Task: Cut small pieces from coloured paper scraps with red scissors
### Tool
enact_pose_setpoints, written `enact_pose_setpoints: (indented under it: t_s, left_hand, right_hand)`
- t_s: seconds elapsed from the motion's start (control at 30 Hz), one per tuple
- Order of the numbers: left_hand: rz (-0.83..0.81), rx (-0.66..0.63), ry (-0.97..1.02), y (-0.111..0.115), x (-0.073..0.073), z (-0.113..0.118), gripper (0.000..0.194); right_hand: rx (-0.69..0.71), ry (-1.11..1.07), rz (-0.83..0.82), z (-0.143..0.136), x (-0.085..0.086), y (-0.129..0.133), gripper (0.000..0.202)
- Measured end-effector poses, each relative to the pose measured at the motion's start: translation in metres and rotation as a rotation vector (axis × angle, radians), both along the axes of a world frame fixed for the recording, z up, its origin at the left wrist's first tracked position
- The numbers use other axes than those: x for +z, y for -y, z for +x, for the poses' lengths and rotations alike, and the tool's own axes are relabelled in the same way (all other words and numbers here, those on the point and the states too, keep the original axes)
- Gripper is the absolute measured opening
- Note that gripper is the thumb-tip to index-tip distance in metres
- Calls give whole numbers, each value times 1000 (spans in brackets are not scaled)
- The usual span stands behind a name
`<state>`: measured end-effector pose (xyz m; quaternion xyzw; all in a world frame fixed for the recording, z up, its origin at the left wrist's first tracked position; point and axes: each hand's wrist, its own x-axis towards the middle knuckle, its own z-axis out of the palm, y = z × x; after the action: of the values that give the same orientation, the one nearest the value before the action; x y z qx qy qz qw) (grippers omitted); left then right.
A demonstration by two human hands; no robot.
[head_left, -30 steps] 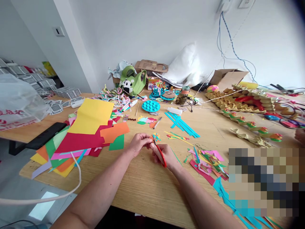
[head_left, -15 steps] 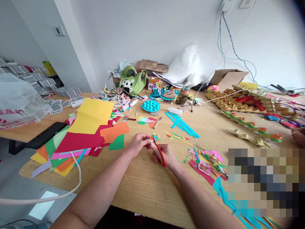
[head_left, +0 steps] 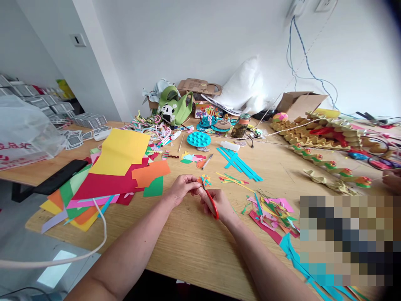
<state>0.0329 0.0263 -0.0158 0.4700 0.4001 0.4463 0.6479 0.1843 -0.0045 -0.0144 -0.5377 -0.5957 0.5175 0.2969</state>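
Over the middle of the table my right hand (head_left: pixel 216 202) is closed round red-handled scissors (head_left: pixel 214 206), their blades pointing away from me. Right beside it my left hand (head_left: pixel 184 187) pinches a small piece of orange paper (head_left: pixel 199 180) at the blades. Whether the blades are apart is too small to tell. Just beyond the fingertips lies a little heap of cut paper bits (head_left: pixel 206 179) in blue, yellow and orange. Thin paper strips (head_left: pixel 232 179) lie to the right of it, with broader blue strips (head_left: pixel 239 162) behind them.
Coloured paper sheets (head_left: pixel 120 152) are stacked at the left, with paper scraps (head_left: pixel 272 213) at the right. A blue round dish (head_left: pixel 198 139), a pen (head_left: pixel 207 161) and a glue bottle (head_left: pixel 230 146) lie farther back. Egg cartons (head_left: pixel 313 136) and another person's hand (head_left: pixel 391 179) are at far right.
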Motion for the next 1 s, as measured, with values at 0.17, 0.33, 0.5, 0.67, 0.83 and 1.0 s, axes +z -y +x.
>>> enact_pose_setpoints:
  t_s: [0.17, 0.33, 0.5, 0.67, 0.83, 1.0]
  left_hand:
    - [-24, 14, -28, 0, -1, 0, 18]
    - [-16, -2, -38, -1, -1, -1, 17]
    - [4, -6, -22, -1, 1, 0, 14]
    - [31, -28, -22, 1, 2, 1, 16]
    - [47, -36, -33, 0, 3, 1, 17]
    - [33, -31, -27, -1, 2, 0, 16]
  right_hand:
    - [3, 13, 17, 1, -3, -1, 57]
    - [2, 18, 14, 1, -1, -2, 56]
    - [4, 34, 8, 1, 0, -1, 57]
    - [14, 42, 19, 1, -1, -1, 57]
    - [12, 41, 29, 1, -1, -1, 57]
    - [11, 33, 17, 1, 1, 0, 57]
